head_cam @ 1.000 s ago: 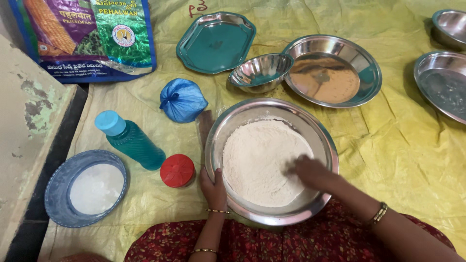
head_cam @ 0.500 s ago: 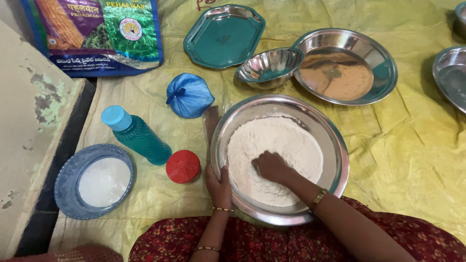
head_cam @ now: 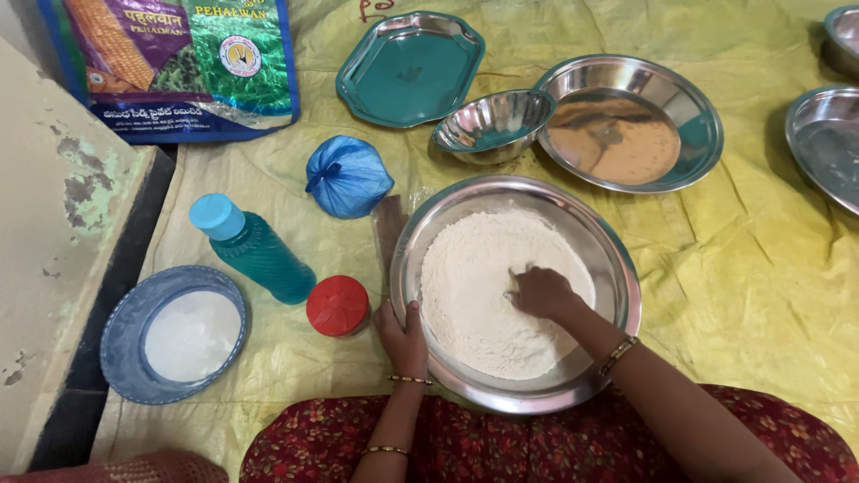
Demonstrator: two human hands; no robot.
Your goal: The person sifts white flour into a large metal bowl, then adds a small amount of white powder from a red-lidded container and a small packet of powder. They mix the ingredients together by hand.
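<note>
White flour (head_cam: 470,295) takes right hand (head_cam: 540,292); left hand (head_cam: 404,335) grips steel bowl (head_cam: 626,286).

Single head view, steep downward, close over floor mat (head_cam: 761,268)

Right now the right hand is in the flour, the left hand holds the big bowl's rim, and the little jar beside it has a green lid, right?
Not quite: the little jar's lid is red, as the head view shows.
</note>
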